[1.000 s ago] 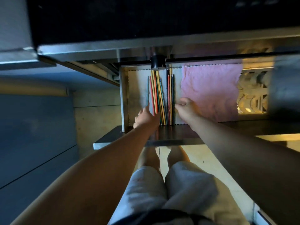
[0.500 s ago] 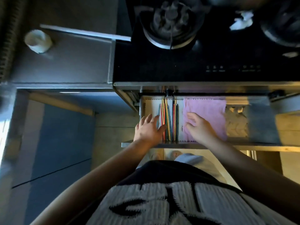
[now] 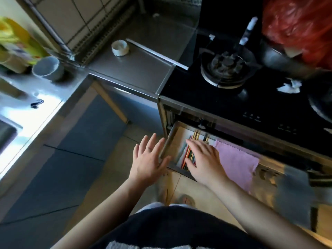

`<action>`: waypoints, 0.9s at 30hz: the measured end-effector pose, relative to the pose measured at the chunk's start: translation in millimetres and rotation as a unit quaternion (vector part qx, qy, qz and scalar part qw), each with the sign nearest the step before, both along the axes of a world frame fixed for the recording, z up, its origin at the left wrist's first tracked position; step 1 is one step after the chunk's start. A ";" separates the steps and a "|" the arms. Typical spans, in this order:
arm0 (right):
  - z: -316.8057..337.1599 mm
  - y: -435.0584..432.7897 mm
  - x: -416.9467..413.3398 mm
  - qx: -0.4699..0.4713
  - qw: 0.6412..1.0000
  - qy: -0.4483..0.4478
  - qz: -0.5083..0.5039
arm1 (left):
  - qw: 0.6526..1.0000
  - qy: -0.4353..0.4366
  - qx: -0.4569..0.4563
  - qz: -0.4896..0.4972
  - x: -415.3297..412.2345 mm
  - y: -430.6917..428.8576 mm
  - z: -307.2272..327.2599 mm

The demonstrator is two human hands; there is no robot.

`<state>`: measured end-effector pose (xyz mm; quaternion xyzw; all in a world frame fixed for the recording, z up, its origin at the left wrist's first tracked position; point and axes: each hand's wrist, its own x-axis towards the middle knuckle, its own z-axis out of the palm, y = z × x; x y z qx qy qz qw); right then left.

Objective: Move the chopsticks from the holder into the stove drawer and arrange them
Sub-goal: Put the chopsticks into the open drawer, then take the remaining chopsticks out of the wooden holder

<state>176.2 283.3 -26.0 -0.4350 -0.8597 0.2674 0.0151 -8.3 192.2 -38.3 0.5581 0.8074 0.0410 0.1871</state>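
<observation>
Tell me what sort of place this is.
Most likely a home kitchen: a gas burner on a black hob, a steel counter beside it, and a drawer of coloured chopsticks below.

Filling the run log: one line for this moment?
chopsticks in drawer | right hand open, on chopsticks | left hand open, beside drawer

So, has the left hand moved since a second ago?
Yes. The left hand has drawn leftward, from inside the drawer to outside its left wall.

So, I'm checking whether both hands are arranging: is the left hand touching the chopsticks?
Apart. The head view shows the left hand outside the drawer, its left wall between hand and chopsticks; the right hand lies over them.
</observation>
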 end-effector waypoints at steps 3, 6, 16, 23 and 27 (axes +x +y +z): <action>5.4 -11.3 -23.0 0.013 0.998 0.010 0.064 | 0.998 0.019 0.003 0.059 -7.6 -30.2 8.5; 13.8 -26.1 -53.5 0.017 0.993 0.014 0.116 | 0.992 0.030 0.013 0.120 -23.5 -61.0 20.2; 39.7 -128.6 -193.7 0.065 0.965 0.047 0.250 | 0.952 0.065 0.062 0.293 -112.0 -209.2 45.8; 46.0 -260.7 -312.4 0.065 0.938 0.056 0.336 | 0.918 0.074 0.072 0.382 -203.7 -358.6 55.3; 48.3 -341.8 -376.2 0.071 0.915 0.064 0.391 | 0.892 0.075 0.072 0.439 -246.9 -452.4 64.7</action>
